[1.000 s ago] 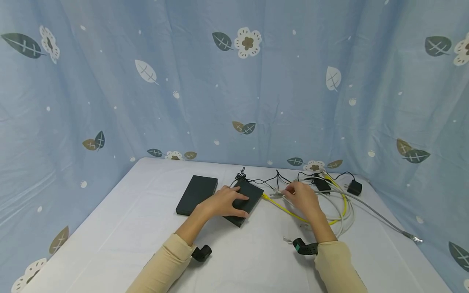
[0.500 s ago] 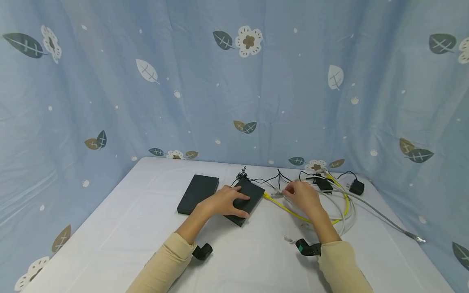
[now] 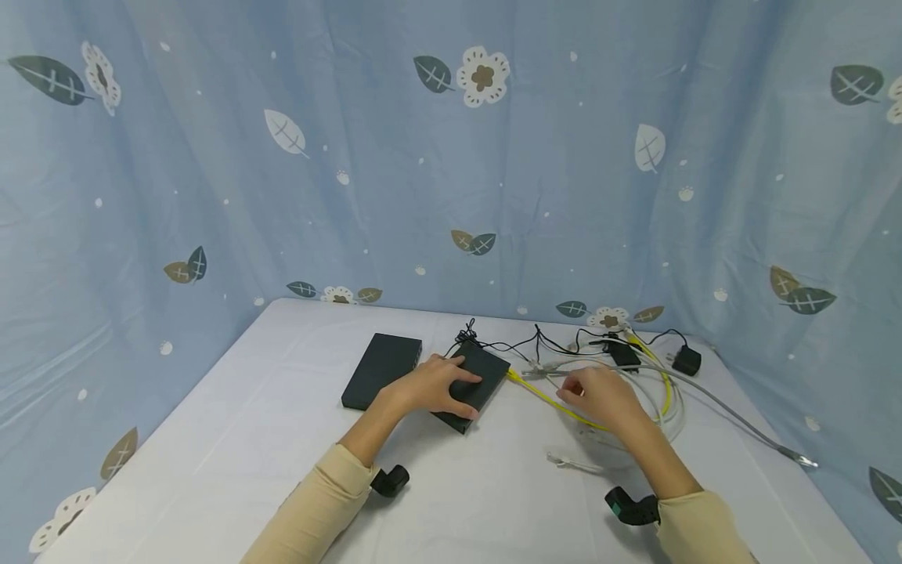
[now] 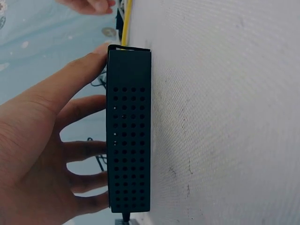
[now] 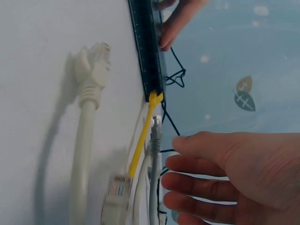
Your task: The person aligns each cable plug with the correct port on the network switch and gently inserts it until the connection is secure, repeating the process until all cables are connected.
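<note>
A black network switch (image 3: 486,363) lies at an angle in the middle of the white table. My left hand (image 3: 438,385) rests on its top, fingers spread; the left wrist view shows the thumb at one corner, above the perforated side (image 4: 129,140). A yellow network cable (image 5: 140,140) runs into the switch's port side. My right hand (image 3: 600,397) hovers over the cables to the right and holds nothing, its fingers loosely bent in the right wrist view. Near its fingertips lies the metal-shielded plug of a grey network cable (image 5: 155,136).
Another black flat box (image 3: 380,370) lies to the left. White network cables coil behind my right hand; one white plug (image 3: 561,460) lies nearer me. Black power adapters (image 3: 686,360) with thin cords sit at the back right. A patterned blue curtain hangs behind the table.
My right hand has let go of the grey cable's end and drawn back to the right and toward me. The left hand has stayed on the network switch.
</note>
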### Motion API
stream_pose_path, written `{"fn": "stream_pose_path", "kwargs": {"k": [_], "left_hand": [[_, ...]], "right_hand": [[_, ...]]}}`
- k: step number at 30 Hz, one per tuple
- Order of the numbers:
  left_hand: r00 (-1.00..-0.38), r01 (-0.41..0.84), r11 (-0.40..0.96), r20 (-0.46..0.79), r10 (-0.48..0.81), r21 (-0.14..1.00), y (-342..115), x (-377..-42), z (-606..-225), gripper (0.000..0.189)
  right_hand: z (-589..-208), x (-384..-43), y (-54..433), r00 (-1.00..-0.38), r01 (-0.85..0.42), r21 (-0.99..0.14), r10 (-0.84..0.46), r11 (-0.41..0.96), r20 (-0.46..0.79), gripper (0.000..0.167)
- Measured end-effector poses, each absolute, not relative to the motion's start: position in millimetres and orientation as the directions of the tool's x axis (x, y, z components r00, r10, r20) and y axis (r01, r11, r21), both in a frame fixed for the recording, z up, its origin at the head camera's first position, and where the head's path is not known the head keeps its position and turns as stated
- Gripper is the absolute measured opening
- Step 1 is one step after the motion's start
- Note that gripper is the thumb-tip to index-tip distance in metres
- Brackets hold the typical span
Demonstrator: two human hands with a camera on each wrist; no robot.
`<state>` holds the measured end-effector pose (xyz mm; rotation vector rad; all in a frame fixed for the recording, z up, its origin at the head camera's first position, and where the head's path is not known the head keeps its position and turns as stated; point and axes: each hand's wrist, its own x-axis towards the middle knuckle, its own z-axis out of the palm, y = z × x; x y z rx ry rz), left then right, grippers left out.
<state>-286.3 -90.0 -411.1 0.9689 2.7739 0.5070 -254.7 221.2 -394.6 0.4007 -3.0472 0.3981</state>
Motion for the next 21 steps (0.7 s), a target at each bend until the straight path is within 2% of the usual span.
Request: {"fn": "stream_pose_path", "kwargs": {"k": [11, 21], "left_hand": [[-0.779, 0.557, 0.733, -0.061, 0.624, 0.39, -92.6, -289.5, -412.1, 0.067], [-0.782, 0.539, 0.736, -0.083, 0.618, 0.409, -93.5, -287.0, -410.2, 0.071]], "right_hand": [[-393.0, -236.5, 241.5, -0.952, -0.279, -0.28, -0.303, 0.919, -0.044, 0.008], [-395.2, -229.9, 251.8, -0.937, -0.3, -0.297, -0.338, 0.907, -0.085, 0.01]]}}
